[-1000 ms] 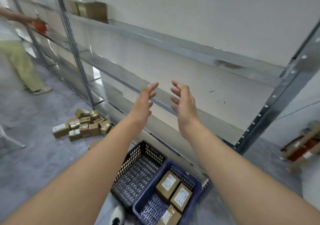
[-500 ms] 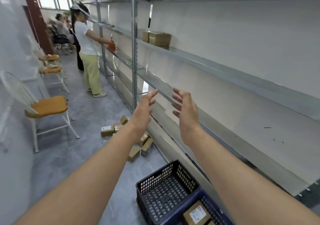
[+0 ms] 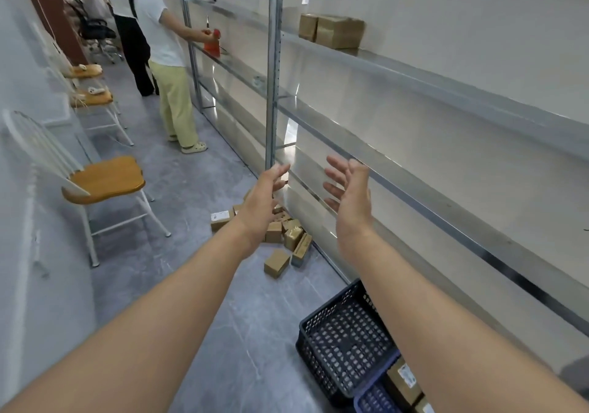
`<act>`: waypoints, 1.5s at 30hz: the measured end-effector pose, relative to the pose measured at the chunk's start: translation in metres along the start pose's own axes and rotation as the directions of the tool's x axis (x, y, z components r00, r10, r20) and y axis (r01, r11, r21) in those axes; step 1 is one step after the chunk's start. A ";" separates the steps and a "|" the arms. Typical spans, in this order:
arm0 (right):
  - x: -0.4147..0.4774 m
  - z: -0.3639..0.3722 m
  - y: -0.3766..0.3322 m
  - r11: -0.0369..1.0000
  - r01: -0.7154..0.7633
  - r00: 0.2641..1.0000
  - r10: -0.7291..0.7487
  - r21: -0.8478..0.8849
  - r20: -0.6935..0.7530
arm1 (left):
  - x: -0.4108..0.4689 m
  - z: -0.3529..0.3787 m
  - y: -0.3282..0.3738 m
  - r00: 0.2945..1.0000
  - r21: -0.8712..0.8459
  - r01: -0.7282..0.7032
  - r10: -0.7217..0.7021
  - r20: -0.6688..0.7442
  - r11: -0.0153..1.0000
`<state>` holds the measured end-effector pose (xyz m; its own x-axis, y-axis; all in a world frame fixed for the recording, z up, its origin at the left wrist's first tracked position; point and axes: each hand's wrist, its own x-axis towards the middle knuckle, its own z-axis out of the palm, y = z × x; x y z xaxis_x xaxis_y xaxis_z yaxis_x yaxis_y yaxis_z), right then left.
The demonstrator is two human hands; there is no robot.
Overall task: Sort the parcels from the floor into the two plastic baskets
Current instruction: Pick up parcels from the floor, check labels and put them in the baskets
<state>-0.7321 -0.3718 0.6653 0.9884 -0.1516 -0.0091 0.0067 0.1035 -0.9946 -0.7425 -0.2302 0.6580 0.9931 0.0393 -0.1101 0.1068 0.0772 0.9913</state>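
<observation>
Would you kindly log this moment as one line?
left hand: open, empty | right hand: open, empty | parcels: on floor | black basket: empty

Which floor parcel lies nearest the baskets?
The lone parcel lying apart from the pile, on its near side, closest to the dark basket.

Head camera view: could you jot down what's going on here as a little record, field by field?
left hand: open, empty, raised ahead
right hand: open, empty, raised ahead
parcels on floor: loose heap at the foot of the metal shelving
black basket: on the floor near the wearer, looks empty
blue basket: beside the black one, holds labelled parcels
boxes on shelf: two, on an upper level
chair: wooden seat, by the left wall
other person: standing at the shelving further along
</observation>
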 end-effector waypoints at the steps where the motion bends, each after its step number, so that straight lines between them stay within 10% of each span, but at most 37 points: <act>1: 0.006 0.011 0.002 1.000 -0.005 1.000 0.005 -0.005 -0.008 | 0.009 -0.011 0.001 1.000 0.003 0.010 -0.010 0.012 1.000; 31: 0.420 0.081 0.184 0.932 -0.362 0.915 0.356 0.005 -0.191 | 0.455 -0.027 -0.091 0.909 0.193 0.397 -0.414 0.053 0.897; 45: 0.583 0.142 0.319 0.808 -0.570 0.627 0.544 0.147 -0.557 | 0.692 -0.063 -0.218 0.725 0.346 0.537 -0.631 0.278 0.769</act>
<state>-0.1326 -0.2878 0.3575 0.5388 -0.5867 -0.6045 -0.5360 0.3148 -0.7833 -0.0819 -0.1571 0.3611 0.6654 -0.2974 -0.6847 0.6319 -0.2639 0.7287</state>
